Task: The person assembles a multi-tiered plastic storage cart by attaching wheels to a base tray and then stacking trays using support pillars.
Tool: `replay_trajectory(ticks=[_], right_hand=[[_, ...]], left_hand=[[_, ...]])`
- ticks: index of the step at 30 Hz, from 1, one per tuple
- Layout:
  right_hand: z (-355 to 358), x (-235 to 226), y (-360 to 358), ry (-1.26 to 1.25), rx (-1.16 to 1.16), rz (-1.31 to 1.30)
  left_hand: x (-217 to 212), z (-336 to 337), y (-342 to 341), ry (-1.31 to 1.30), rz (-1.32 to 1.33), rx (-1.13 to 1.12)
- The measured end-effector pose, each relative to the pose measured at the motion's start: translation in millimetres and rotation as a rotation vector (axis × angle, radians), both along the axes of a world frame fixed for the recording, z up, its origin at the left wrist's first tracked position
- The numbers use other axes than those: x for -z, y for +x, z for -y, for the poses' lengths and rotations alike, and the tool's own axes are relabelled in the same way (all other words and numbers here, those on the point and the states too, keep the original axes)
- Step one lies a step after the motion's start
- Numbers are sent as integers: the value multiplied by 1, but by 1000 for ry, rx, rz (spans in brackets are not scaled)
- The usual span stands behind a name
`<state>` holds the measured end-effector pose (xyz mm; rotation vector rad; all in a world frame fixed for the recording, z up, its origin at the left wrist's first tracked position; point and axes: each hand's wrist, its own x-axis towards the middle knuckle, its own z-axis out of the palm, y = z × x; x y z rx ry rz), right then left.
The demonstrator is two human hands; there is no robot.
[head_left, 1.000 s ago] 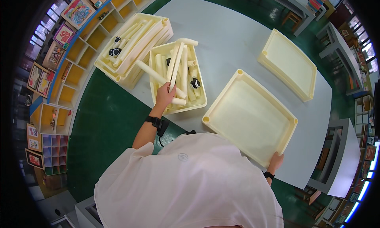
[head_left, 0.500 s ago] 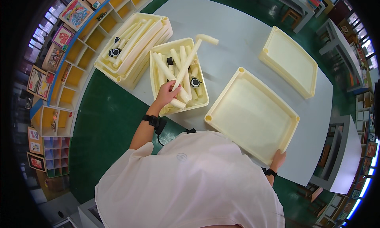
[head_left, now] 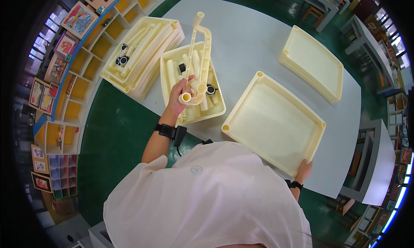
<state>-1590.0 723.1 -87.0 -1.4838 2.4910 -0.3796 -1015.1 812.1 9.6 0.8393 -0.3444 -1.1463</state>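
Left hand (head_left: 179,93) closed around the lower end of a cream plastic handle frame (head_left: 199,58), fingers wrapped on its tube ends; frame raised above the middle tray (head_left: 217,112) and slanting away toward the far side of the table (head_left: 254,37). Middle tray filled with loose cream tubes (head_left: 172,71) and small black wheels (head_left: 210,90). Right hand (head_left: 304,169) at the near corner of a large empty tray (head_left: 276,118), fingers curled over its rim; tightness of hold not discernible. Stack of trays (head_left: 142,54) to the left of the middle tray, holding more tubes and wheels, overhanging the table edge. Second empty tray (head_left: 312,62) well apart at the far right. Shelves (head_left: 73,67) with pictures along the left wall, above green floor (head_left: 116,131).
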Motion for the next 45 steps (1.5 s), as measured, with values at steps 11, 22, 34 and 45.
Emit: replay_trajectory(ticks=[11,22,34,45], right_hand=[[-1,-14,9,43,25,60],[-2,-19,11,26,9,42],[0,-23,10,95,37,106],[12,-5,-12,120,66,36]], left_hand=[[-53,13,-12,-84,120,76],[-76,39,-49,-95,133,133],[-66,46,-69,61,494,379],[-2,-7,-61,385,1803,267]])
